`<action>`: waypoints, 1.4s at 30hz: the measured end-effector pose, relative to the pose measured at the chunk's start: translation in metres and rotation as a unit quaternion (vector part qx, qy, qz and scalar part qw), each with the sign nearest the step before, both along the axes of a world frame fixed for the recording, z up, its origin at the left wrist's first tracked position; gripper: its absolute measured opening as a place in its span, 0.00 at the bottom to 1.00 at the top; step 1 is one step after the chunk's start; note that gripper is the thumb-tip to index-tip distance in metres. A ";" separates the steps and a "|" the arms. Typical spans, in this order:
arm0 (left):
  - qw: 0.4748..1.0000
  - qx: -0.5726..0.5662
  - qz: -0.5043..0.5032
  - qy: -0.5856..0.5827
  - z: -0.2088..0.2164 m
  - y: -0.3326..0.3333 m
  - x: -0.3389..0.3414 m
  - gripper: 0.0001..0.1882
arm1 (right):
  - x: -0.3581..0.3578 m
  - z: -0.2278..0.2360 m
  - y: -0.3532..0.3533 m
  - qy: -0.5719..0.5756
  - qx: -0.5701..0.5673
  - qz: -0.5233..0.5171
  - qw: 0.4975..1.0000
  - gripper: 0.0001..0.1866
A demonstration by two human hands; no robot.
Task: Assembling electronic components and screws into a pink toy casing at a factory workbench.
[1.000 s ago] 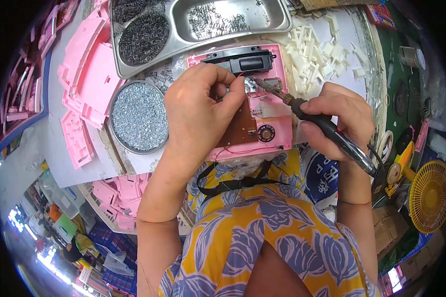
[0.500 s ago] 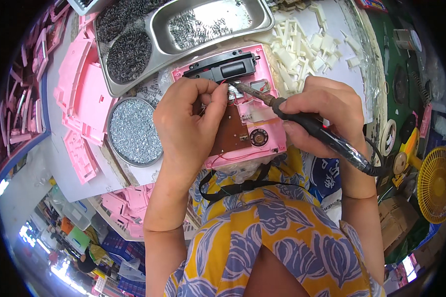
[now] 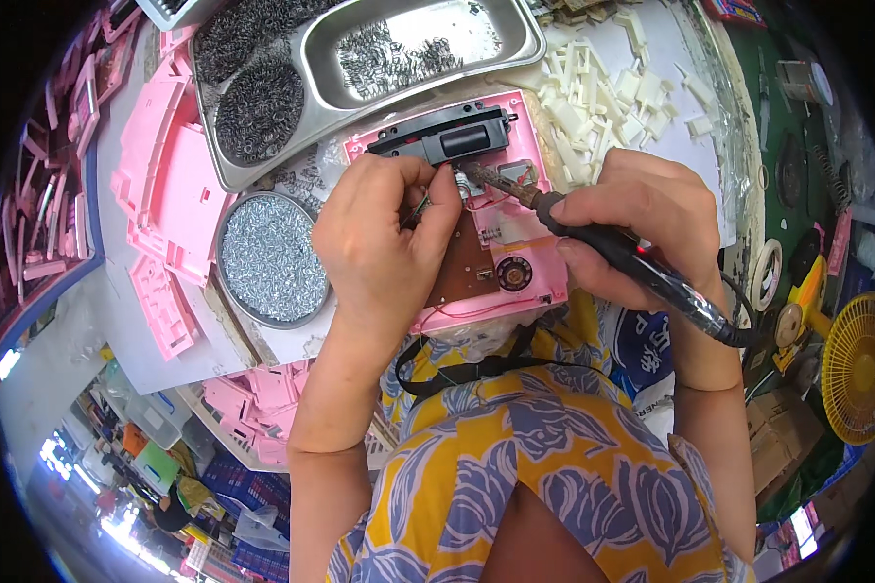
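A pink plastic housing [image 3: 546, 291] lies open in front of me, with a brown circuit board [image 3: 462, 262], a small round speaker [image 3: 514, 273] and a black cassette-like mechanism [image 3: 462, 138] inside. My right hand [image 3: 642, 219] grips a black-handled soldering iron [image 3: 608, 243]. Its metal shaft slants left into the housing, the tip close to my left fingertips. Over the board's left part, my left hand [image 3: 389, 228] is closed in a pinch of thumb and index finger. Whatever sits in that pinch is hidden, though thin red wires run nearby.
A metal tray [image 3: 316, 73] of springs stands behind, beside a round dish [image 3: 274, 260] of small screws. Pink shells [image 3: 170, 194] pile up at left, white plastic parts [image 3: 608, 102] at back right. A yellow fan [image 3: 854, 355] is at far right.
The view has shifted slightly, so most things sit a little further right. The iron's tip and my left pinch stay close together at the mechanism's near edge.
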State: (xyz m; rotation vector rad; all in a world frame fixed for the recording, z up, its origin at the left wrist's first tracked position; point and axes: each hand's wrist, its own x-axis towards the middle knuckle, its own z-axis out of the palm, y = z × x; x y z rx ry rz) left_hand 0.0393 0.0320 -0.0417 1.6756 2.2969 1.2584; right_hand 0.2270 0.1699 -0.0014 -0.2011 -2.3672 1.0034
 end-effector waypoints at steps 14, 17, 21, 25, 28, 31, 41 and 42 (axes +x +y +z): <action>1.000 0.010 0.009 -0.008 0.000 0.001 0.001 0.09 | 0.020 0.002 -0.002 0.028 0.019 -0.031 0.999 0.15; 1.000 0.011 0.009 -0.007 -0.001 0.001 0.001 0.09 | 0.022 0.001 -0.002 0.036 0.011 -0.033 0.999 0.15; 1.000 -0.018 0.019 -0.018 0.004 -0.001 0.003 0.08 | 0.024 0.002 -0.001 0.041 0.017 -0.042 0.998 0.16; 1.000 -0.005 0.013 -0.004 0.004 -0.002 0.001 0.08 | 0.028 0.003 0.004 0.031 0.034 -0.020 0.999 0.15; 1.000 -0.026 0.011 -0.002 0.019 -0.006 0.003 0.11 | 0.035 0.009 0.004 0.027 0.018 -0.043 0.999 0.17; 0.994 -0.085 -0.060 -0.029 0.051 -0.025 0.016 0.17 | 0.053 0.009 0.008 0.053 -0.004 -0.053 0.997 0.17; 0.921 -0.232 -0.222 0.221 0.039 0.013 0.054 0.04 | 0.079 0.016 0.007 0.102 -0.044 -0.116 0.987 0.17; 0.913 -0.248 -0.217 0.239 0.040 0.015 0.057 0.04 | 0.084 0.015 0.007 0.097 -0.045 -0.127 0.986 0.17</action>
